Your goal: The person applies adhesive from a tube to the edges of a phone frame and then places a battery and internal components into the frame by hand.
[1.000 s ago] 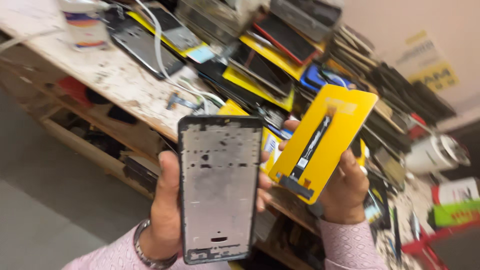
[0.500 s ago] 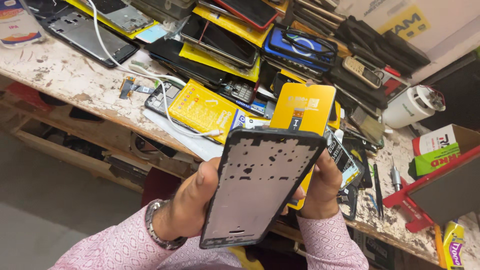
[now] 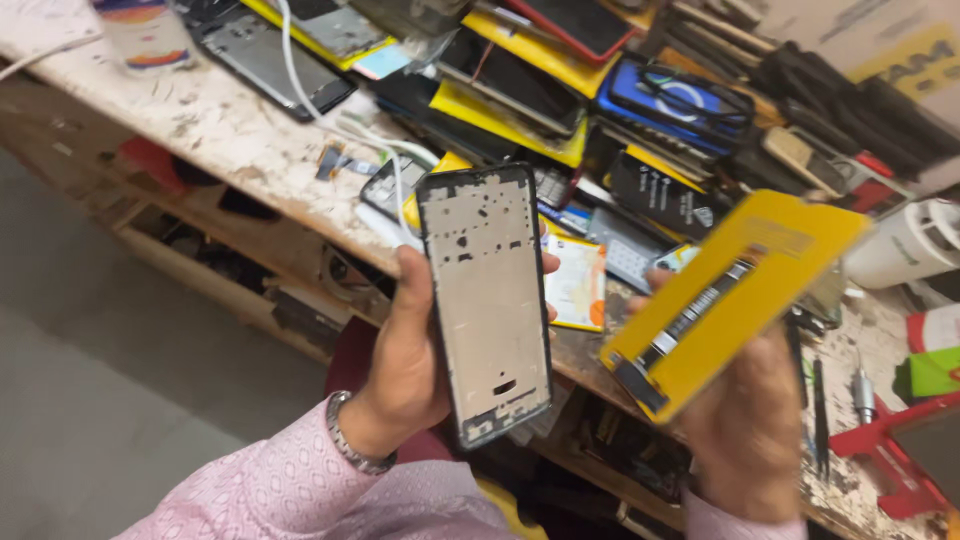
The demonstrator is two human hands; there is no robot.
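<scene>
My left hand (image 3: 405, 360) grips a bare phone frame (image 3: 485, 300), a dark-rimmed grey metal chassis with small holes, held upright at centre. My right hand (image 3: 745, 430) holds a yellow-backed phone screen panel (image 3: 735, 295) tilted up to the right, with a dark flex strip running down its back. The two parts are held apart, side by side, in front of a worn workbench (image 3: 230, 140).
The workbench is piled with phones, phone cases and yellow panels (image 3: 560, 90). A white cable (image 3: 300, 90) crosses it. A white container (image 3: 905, 250) and red tool (image 3: 880, 440) sit at the right. Shelves with parts lie under the bench; grey floor is at left.
The yellow panel has moved out from behind the frame to the right. The frame has turned more upright, and the two parts are now separated.
</scene>
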